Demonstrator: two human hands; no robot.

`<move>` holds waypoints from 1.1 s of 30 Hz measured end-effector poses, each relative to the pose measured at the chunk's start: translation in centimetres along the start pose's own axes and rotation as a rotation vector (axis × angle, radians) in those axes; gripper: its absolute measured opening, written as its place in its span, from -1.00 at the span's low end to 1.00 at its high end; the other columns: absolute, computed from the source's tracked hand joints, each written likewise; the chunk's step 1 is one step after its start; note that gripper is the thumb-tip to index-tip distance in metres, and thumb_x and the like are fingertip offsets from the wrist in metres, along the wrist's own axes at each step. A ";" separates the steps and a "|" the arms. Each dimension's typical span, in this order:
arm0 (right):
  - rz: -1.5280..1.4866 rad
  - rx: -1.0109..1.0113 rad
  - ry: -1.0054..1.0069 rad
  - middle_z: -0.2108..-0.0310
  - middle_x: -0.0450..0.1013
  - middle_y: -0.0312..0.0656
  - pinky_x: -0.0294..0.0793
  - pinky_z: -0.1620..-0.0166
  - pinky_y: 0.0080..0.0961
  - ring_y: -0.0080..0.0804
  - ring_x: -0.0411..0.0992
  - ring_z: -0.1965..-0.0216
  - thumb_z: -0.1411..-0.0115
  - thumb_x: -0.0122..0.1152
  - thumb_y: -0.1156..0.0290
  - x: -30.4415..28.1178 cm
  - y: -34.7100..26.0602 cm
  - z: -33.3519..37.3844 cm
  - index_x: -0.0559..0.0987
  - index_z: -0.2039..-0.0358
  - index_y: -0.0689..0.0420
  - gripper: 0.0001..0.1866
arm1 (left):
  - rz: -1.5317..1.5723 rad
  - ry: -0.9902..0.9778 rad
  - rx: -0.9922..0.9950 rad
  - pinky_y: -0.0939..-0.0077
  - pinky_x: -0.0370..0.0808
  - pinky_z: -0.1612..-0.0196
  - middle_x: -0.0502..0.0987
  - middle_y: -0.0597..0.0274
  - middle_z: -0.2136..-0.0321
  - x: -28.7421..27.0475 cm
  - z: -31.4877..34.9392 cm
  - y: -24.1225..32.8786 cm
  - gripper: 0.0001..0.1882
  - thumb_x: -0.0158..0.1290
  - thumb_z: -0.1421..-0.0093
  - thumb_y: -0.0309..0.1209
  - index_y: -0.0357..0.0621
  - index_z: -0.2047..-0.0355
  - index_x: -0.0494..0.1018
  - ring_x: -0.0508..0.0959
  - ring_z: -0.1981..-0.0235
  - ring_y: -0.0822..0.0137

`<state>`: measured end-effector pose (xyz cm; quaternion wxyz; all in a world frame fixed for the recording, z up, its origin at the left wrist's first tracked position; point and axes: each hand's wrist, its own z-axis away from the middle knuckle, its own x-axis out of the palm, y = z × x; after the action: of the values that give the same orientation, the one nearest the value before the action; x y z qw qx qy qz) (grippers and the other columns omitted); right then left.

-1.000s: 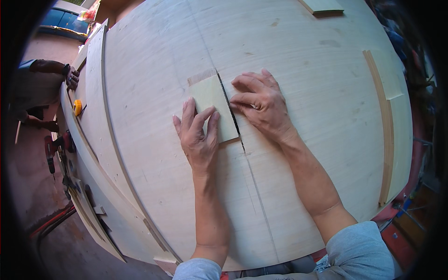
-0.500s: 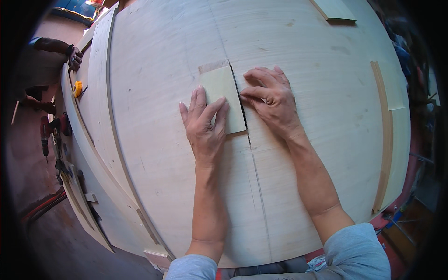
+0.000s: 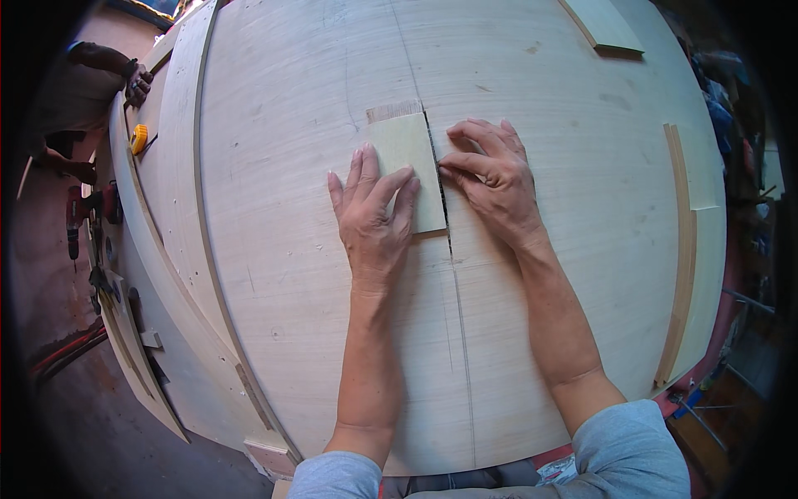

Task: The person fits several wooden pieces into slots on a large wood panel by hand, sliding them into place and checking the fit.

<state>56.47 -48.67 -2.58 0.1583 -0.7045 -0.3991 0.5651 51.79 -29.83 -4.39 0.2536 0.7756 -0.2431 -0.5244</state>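
Near the middle of the plywood sheet (image 3: pixel 274 166), the left hand (image 3: pixel 371 223) lies flat with fingers spread on a small wood block (image 3: pixel 405 166). Just right, the right hand (image 3: pixel 492 181) presses curled fingers against its edge. The block looks light, stiff and likely to slide, best gripped by its long sides.

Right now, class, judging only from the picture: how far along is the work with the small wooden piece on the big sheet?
Done: the small wooden block lies flat on the plywood sheet, its right edge along the dark seam. In hand: the left hand presses flat on the block; the right hand rests beside it across the seam, fingertips at its edge. Left: no fastener or clamp shows on the block.
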 end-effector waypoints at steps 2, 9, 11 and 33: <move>-0.004 -0.006 -0.004 -0.06 0.57 -0.40 0.00 -0.52 -0.04 -0.41 0.40 -0.27 -0.15 0.46 0.37 0.0 0.0 0.0 0.81 0.24 -0.09 -0.85 | -0.001 0.001 -0.003 -0.06 -0.03 -0.51 0.50 -0.12 -0.26 -0.1 0.0 0.1 -0.80 0.35 -0.25 -0.30 0.03 0.12 0.73 0.38 -0.41 0.01; 0.018 -0.034 -0.015 -0.07 0.58 -0.38 0.02 -0.50 -0.04 -0.35 0.39 -0.29 -0.14 0.45 0.39 -0.3 0.5 0.0 0.81 0.23 -0.08 -0.83 | -0.042 -0.014 0.005 -0.08 0.00 -0.50 0.49 -0.13 -0.27 -0.1 -0.1 0.4 -0.76 0.34 -0.26 -0.25 0.08 0.08 0.74 0.38 -0.40 0.00; 0.019 -0.036 -0.007 -0.06 0.58 -0.37 0.03 -0.50 -0.04 -0.33 0.39 -0.28 -0.14 0.45 0.38 -0.1 0.5 0.1 0.81 0.22 -0.08 -0.83 | -0.060 -0.023 0.011 -0.08 0.00 -0.50 0.47 -0.14 -0.29 -0.1 -0.1 0.6 -0.75 0.33 -0.26 -0.23 0.10 0.06 0.74 0.37 -0.41 -0.01; 0.029 -0.043 0.009 -0.07 0.60 -0.39 0.05 -0.51 -0.02 -0.29 0.40 -0.30 -0.16 0.46 0.34 0.2 0.9 0.4 0.82 0.22 -0.10 -0.84 | -0.055 -0.040 0.005 -0.01 -0.02 -0.52 0.43 -0.17 -0.32 -0.1 0.0 1.2 -0.70 0.34 -0.25 -0.16 0.12 0.04 0.74 0.32 -0.44 0.01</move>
<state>56.48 -49.15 -3.41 0.1365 -0.7161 -0.4002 0.5554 51.58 -30.72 -3.54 0.2321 0.7720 -0.2282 -0.5460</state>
